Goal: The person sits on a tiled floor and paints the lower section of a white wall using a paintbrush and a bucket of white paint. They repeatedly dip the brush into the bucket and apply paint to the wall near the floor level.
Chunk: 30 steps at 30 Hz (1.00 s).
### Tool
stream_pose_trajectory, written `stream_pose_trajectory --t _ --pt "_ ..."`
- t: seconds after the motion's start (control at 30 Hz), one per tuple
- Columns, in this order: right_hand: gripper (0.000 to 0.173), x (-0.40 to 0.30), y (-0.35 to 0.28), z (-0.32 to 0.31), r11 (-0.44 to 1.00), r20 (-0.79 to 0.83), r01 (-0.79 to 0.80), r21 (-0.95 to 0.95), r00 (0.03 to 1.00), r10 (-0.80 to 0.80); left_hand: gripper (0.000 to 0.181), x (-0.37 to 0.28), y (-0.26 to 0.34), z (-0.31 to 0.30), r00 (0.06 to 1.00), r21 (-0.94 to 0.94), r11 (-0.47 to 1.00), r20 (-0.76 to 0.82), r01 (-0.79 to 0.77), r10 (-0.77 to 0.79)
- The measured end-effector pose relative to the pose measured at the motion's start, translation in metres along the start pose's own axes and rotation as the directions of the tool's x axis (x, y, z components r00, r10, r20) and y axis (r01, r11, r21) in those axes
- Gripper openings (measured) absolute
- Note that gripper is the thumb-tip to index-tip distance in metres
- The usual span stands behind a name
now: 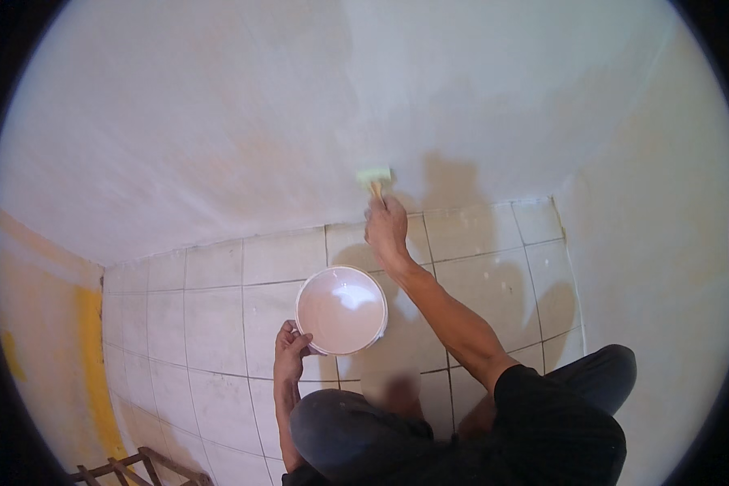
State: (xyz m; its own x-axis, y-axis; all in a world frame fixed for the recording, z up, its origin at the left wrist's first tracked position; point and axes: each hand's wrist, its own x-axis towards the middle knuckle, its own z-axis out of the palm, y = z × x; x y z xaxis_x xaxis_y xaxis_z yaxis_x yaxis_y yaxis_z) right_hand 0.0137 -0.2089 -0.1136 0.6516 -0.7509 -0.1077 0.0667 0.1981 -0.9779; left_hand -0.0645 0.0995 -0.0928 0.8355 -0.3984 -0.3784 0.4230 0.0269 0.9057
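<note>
My right hand (387, 229) is closed around the wooden handle of a wide paintbrush (375, 177). The brush's pale bristles are at the lower part of the wall (291, 133), a little above the floor edge. My left hand (294, 345) grips the rim of a round white bucket (341, 310) at its lower left, thumb over the edge. Pale, glossy liquid is in the bucket, with a bright reflection on its surface. The bucket is over the floor tiles, left of my right forearm; whether it rests on them I cannot tell.
A tiled floor (215, 328) meets the painted wall. Side walls stand at left and right; the left one (48, 328) has yellow patches. A brown slatted or ladder-like frame (146, 465) is at the lower left. My bent knees are close below the bucket.
</note>
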Motion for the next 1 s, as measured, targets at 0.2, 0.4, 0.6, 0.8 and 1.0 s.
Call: stream_pose_trajectory --t 0.2,0.4,0.6,0.8,1.0 --pt "0.022 -0.06 -0.145 0.011 0.953 0.04 0.264 0.148 0.961 -0.273 0.02 0.002 0.004 -0.001 0.999 0.004 1.0 0.037 0.003 -0.003" --pt "0.02 -0.01 -0.015 0.003 0.952 0.005 0.25 -0.176 0.967 -0.253 0.02 0.001 0.001 -0.004 1.0 0.007 1.0 0.006 0.02 -0.02" --pt "0.023 -0.013 0.142 -0.027 0.934 -0.025 -0.065 -0.351 0.998 0.06 0.021 0.003 0.002 -0.002 1.0 -0.014 1.0 0.025 0.018 -0.018" --pt "0.027 -0.013 0.099 -0.007 0.873 0.037 -0.475 0.108 0.88 0.474 0.021 0.001 -0.004 -0.007 1.0 0.015 1.0 0.001 0.028 -0.028" --pt "0.027 -0.029 -0.062 0.024 0.933 0.15 -0.292 0.21 0.953 0.265 0.022 -0.002 -0.009 -0.013 1.0 -0.008 1.0 0.007 -0.001 0.001"
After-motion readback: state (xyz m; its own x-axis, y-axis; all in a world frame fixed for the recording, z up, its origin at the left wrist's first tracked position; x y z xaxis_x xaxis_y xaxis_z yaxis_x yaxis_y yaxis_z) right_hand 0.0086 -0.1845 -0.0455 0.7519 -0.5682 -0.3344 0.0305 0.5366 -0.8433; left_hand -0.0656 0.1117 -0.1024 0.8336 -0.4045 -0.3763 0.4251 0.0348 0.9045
